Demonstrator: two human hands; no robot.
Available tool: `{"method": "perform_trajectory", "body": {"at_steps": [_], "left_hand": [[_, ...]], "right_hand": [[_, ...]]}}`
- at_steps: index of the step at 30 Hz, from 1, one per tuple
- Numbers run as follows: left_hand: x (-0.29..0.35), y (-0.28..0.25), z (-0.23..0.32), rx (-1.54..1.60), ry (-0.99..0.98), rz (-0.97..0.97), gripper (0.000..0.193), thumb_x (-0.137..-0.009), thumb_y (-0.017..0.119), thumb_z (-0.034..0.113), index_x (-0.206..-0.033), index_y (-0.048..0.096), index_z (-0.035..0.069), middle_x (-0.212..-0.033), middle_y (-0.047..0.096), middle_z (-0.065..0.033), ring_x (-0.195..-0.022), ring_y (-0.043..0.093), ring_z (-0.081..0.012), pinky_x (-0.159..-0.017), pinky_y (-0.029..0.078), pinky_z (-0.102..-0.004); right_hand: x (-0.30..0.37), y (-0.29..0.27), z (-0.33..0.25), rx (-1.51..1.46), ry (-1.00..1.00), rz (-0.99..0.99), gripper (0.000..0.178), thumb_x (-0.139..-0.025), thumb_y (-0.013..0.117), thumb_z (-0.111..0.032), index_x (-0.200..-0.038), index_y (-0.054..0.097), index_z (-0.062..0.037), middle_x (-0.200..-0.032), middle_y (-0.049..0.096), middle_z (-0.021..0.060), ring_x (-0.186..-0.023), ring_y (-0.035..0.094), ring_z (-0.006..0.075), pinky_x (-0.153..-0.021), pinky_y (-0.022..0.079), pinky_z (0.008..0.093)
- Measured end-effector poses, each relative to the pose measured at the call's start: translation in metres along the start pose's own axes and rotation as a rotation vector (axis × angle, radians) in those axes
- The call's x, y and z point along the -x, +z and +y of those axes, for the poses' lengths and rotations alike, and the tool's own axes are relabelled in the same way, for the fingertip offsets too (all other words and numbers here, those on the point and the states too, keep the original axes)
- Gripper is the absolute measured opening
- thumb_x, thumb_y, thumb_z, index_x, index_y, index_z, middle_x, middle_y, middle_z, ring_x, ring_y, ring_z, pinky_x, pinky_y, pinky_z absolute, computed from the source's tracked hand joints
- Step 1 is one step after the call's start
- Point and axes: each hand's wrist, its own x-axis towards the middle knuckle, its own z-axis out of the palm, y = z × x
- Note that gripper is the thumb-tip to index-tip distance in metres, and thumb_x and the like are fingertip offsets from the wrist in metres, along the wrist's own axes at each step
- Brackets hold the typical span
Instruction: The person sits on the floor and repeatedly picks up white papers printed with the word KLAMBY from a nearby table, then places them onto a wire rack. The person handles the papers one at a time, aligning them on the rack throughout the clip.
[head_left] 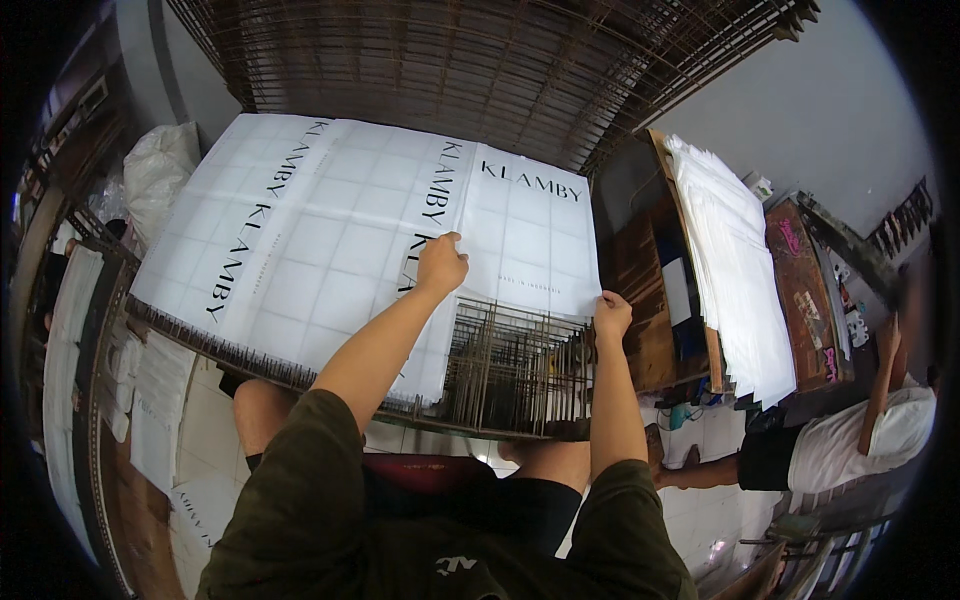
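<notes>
Thin white sheets (pixel 350 230) with black print lie side by side across a wire rack (pixel 520 365), whose grid shows through them. A smaller white sheet (pixel 535 235) is stretched between my hands at the right end of the rack. My left hand (pixel 441 265) has its fingers closed at that sheet's left edge, just above the neighbouring sheet. At the near right corner, my right hand (pixel 612 316) pinches the same sheet between thumb and fingers. Whether the sheets are plastic or cloth I cannot tell. Bare rack wires show below the held sheet.
More raised wire racks (pixel 450 60) overhang the far side. To the right, a stack of white sheets (pixel 735 270) rests on a wooden stand, near a brown wooden board (pixel 808 290). A person in a white shirt (pixel 850 440) is at the far right. A plastic sack (pixel 160 175) stands left.
</notes>
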Motion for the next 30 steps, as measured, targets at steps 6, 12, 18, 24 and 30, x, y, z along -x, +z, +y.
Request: {"method": "perform_trajectory", "body": {"at_steps": [6,12,18,24,30], "left_hand": [[-0.003,-0.003,-0.001,-0.016,0.031,0.015,0.040,-0.076,0.065,0.007,-0.114,0.057,0.001,-0.087,0.066,-0.0211,-0.088,0.064,-0.0346,-0.082,0.051,-0.0403],[-0.007,0.002,-0.015,-0.030,0.066,0.107,0.041,-0.071,0.068,0.008,-0.111,0.059,0.002,-0.077,0.068,-0.0139,-0.078,0.066,-0.0295,-0.076,0.052,-0.0393],[-0.002,-0.008,-0.002,0.009,0.009,0.009,0.044,-0.075,0.066,0.006,-0.117,0.055,0.000,-0.095,0.065,-0.0230,-0.092,0.063,-0.0354,-0.083,0.051,-0.0402],[0.012,-0.024,0.014,-0.086,0.144,0.183,0.058,-0.074,0.069,0.014,-0.126,0.047,0.003,-0.099,0.061,-0.0184,-0.090,0.061,-0.0329,-0.077,0.050,-0.0413],[0.125,-0.065,0.075,0.322,0.467,0.025,0.056,-0.077,0.069,0.025,-0.126,0.048,0.009,-0.097,0.059,-0.0092,-0.080,0.057,-0.0223,-0.073,0.049,-0.0344]], "right_hand": [[-0.007,0.005,0.014,0.008,-0.068,0.025,0.022,-0.081,0.062,-0.008,-0.100,0.066,0.0022,-0.088,0.068,0.0145,-0.081,0.064,0.0215,-0.075,0.049,0.0321],[-0.006,0.008,0.018,0.031,-0.116,0.058,0.020,-0.077,0.064,-0.010,-0.093,0.068,0.0020,-0.083,0.069,0.0168,-0.078,0.068,0.0250,-0.072,0.051,0.0330],[0.001,0.002,0.013,0.114,-0.139,0.028,0.022,-0.080,0.064,-0.010,-0.098,0.067,0.0020,-0.084,0.069,0.0148,-0.077,0.067,0.0233,-0.073,0.051,0.0326],[0.014,-0.007,-0.031,0.347,-0.294,0.214,0.032,-0.077,0.067,-0.020,-0.104,0.063,-0.0022,-0.101,0.062,0.0178,-0.095,0.058,0.0349,-0.081,0.046,0.0421],[-0.036,-0.067,-0.267,0.058,-1.103,0.491,0.044,-0.080,0.065,-0.024,-0.119,0.055,-0.0045,-0.111,0.055,0.0174,-0.104,0.050,0.0357,-0.091,0.040,0.0430]]}}
